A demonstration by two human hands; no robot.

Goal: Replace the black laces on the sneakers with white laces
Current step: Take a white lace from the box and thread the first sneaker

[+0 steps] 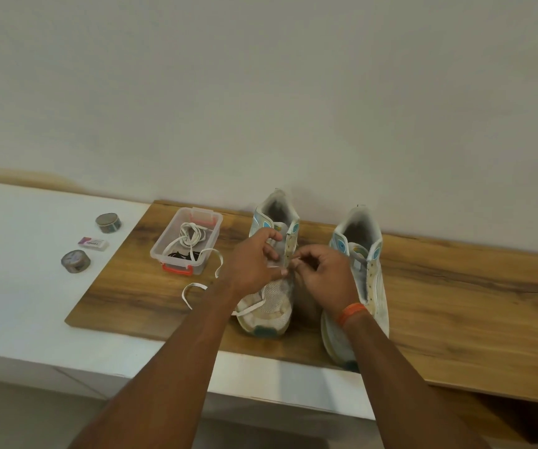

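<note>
Two worn white sneakers with teal accents standing on a wooden board (455,303), toes toward the camera, heels near the white wall (261,92). Left sneaker (269,306) under both hands; right sneaker (369,254) just beside it, unlaced, partly hidden by the right forearm.

Left hand (249,264) curled over the left sneaker's tongue area, thumb and fingers bent inward, apparently gripping the eyelet flap; exact contact hard to tell. Right hand (321,273) pinching the tip of a white lace (196,288) between thumb and forefinger right at the eyelet row, other fingers curled in. Orange wristband (351,312) on the right wrist.

From the left sneaker's toe, the white lace trailing left across the board in loose loops, up to the near end of the container.

Clear plastic container (164,247) with orange-red latches resting on the board just left of the left sneaker, lid off. Inside: a bundled second white lace (191,236) toward the far end, black laces (181,256) heaped at the near end.

Board lying on a white counter (18,303). On the counter to the left, well apart from the sneakers: two rolls of patterned tape (108,223) (75,261) with a small white eraser (93,244) between them.
</note>
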